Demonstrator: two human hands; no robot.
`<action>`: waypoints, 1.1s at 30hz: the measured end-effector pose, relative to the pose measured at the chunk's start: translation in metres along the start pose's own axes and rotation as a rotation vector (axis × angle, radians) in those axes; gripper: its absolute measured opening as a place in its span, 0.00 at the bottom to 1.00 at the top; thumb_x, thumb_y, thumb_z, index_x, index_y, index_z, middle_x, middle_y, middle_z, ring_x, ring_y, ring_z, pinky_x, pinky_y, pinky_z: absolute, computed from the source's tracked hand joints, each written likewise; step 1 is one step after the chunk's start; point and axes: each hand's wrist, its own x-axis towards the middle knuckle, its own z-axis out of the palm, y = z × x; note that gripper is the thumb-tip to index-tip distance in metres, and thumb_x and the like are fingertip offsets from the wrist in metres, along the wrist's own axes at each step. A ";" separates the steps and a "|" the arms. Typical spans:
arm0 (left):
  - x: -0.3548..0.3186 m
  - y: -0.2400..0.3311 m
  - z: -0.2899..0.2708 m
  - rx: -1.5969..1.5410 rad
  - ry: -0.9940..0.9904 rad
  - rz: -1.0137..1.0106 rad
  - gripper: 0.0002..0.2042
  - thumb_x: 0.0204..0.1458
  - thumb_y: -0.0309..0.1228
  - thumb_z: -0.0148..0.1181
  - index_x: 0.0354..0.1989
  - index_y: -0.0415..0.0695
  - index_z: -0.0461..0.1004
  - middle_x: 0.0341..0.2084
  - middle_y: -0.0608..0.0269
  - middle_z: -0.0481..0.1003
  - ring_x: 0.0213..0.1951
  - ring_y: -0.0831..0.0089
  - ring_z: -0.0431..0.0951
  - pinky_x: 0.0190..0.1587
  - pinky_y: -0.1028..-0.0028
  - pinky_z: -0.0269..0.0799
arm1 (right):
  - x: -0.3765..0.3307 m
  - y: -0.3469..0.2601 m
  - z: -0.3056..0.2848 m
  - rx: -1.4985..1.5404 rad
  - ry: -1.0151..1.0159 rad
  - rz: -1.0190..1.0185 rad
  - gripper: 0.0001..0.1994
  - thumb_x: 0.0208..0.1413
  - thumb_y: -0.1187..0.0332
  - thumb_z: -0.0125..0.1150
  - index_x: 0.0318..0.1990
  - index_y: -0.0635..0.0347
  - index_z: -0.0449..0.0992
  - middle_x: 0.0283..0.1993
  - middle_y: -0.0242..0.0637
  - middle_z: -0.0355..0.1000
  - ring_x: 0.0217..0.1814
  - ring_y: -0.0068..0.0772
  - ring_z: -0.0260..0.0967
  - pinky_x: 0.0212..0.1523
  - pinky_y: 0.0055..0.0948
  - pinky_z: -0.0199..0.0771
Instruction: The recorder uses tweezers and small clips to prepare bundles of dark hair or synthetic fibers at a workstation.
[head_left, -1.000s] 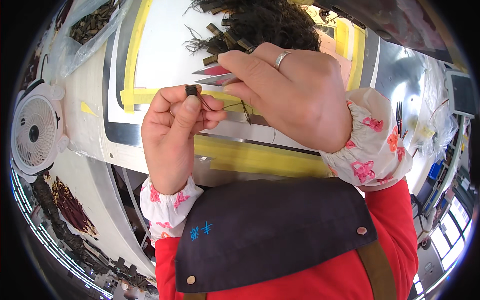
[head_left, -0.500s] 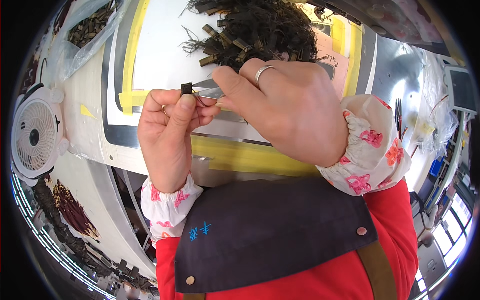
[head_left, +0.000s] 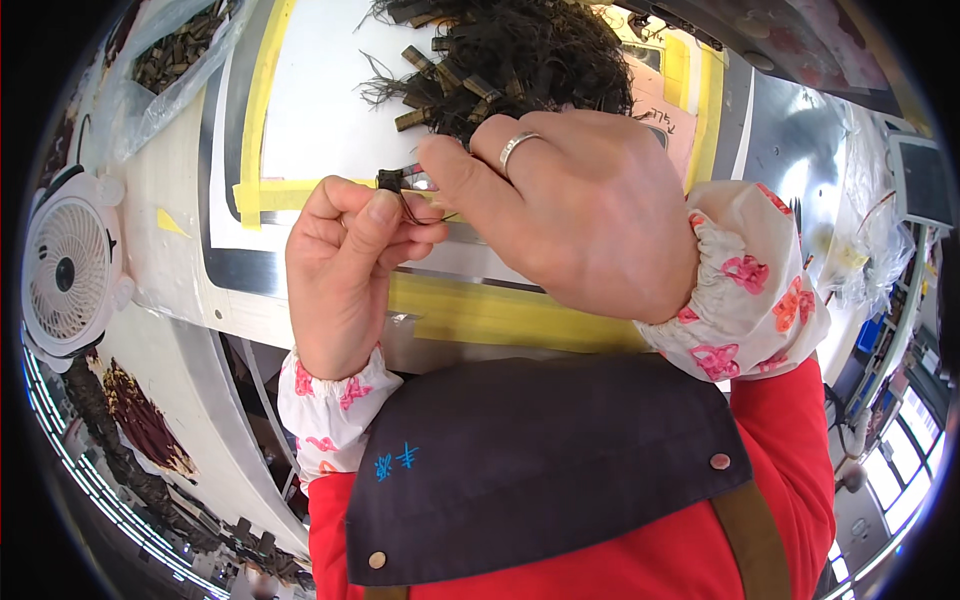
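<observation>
My left hand (head_left: pixel 350 270) pinches a small dark part with thin wire leads (head_left: pixel 391 182) between thumb and forefinger, held above the white table (head_left: pixel 310 100). My right hand (head_left: pixel 580 215), with a ring on one finger, holds a small metal tool (head_left: pixel 421 180) whose tip meets that part. Its handle is hidden under my fingers. Just beyond both hands lies a heap of dark wired parts (head_left: pixel 510 60) on the table.
Yellow tape (head_left: pixel 260 110) borders the white work surface. A white fan (head_left: pixel 68 270) stands at the left. A clear bag of dark parts (head_left: pixel 175 55) lies at the upper left. More bagged items (head_left: pixel 870 260) sit at the right. My dark apron (head_left: pixel 540 470) fills the lower view.
The pink-handled tool was clear of the part a second ago; my right hand has moved left and closed over it, bringing the tip onto the part in my left hand.
</observation>
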 end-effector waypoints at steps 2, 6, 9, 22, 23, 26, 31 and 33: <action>0.000 0.001 -0.001 0.004 -0.001 -0.014 0.05 0.56 0.27 0.51 0.31 0.39 0.65 0.30 0.52 0.75 0.30 0.71 0.78 0.33 0.79 0.74 | 0.002 0.003 -0.001 -0.012 0.005 -0.053 0.09 0.32 0.65 0.58 0.19 0.59 0.69 0.17 0.31 0.63 0.18 0.25 0.66 0.18 0.25 0.64; -0.001 0.002 -0.003 0.016 -0.030 -0.051 0.06 0.55 0.28 0.52 0.31 0.39 0.66 0.29 0.53 0.76 0.29 0.72 0.78 0.34 0.79 0.74 | 0.006 0.010 -0.004 0.006 0.009 -0.187 0.09 0.29 0.65 0.59 0.19 0.60 0.70 0.15 0.31 0.62 0.17 0.26 0.64 0.17 0.25 0.63; 0.001 -0.001 -0.008 0.014 -0.073 -0.102 0.06 0.55 0.29 0.52 0.32 0.39 0.66 0.28 0.53 0.76 0.28 0.72 0.78 0.33 0.79 0.74 | 0.006 0.010 -0.010 -0.010 -0.057 -0.154 0.09 0.32 0.65 0.59 0.21 0.59 0.71 0.16 0.33 0.64 0.18 0.27 0.66 0.18 0.26 0.64; 0.000 -0.014 -0.015 -0.624 -0.300 -0.388 0.13 0.60 0.33 0.40 0.49 0.39 0.59 0.26 0.51 0.71 0.24 0.64 0.76 0.27 0.75 0.76 | 0.009 0.023 0.014 1.165 -0.384 0.452 0.15 0.47 0.67 0.63 0.42 0.64 0.75 0.30 0.31 0.74 0.29 0.17 0.67 0.30 0.18 0.66; 0.001 -0.015 -0.012 -0.676 -0.336 -0.419 0.13 0.60 0.33 0.40 0.49 0.39 0.59 0.26 0.50 0.70 0.24 0.64 0.76 0.27 0.74 0.76 | 0.009 0.024 0.018 1.149 -0.357 0.335 0.14 0.48 0.66 0.63 0.40 0.64 0.75 0.29 0.31 0.74 0.30 0.17 0.68 0.30 0.18 0.67; 0.000 -0.014 -0.008 -0.580 -0.259 -0.462 0.14 0.61 0.35 0.37 0.48 0.38 0.60 0.19 0.58 0.67 0.16 0.71 0.68 0.21 0.79 0.68 | 0.015 0.025 0.012 1.132 -0.406 0.418 0.12 0.48 0.66 0.62 0.37 0.63 0.75 0.28 0.31 0.73 0.27 0.13 0.66 0.25 0.15 0.64; 0.003 -0.017 -0.012 -0.624 -0.512 -0.407 0.15 0.61 0.38 0.37 0.47 0.39 0.61 0.12 0.67 0.62 0.12 0.77 0.60 0.17 0.81 0.59 | 0.012 0.023 0.007 1.489 -0.450 0.711 0.09 0.49 0.67 0.61 0.34 0.63 0.75 0.26 0.31 0.72 0.24 0.12 0.64 0.24 0.17 0.63; 0.002 -0.021 -0.011 -0.649 -0.518 -0.409 0.15 0.61 0.38 0.37 0.46 0.39 0.62 0.13 0.65 0.64 0.12 0.76 0.61 0.17 0.81 0.59 | 0.009 0.027 0.013 1.168 -0.423 0.389 0.09 0.50 0.66 0.60 0.33 0.63 0.75 0.23 0.28 0.70 0.23 0.12 0.61 0.22 0.16 0.60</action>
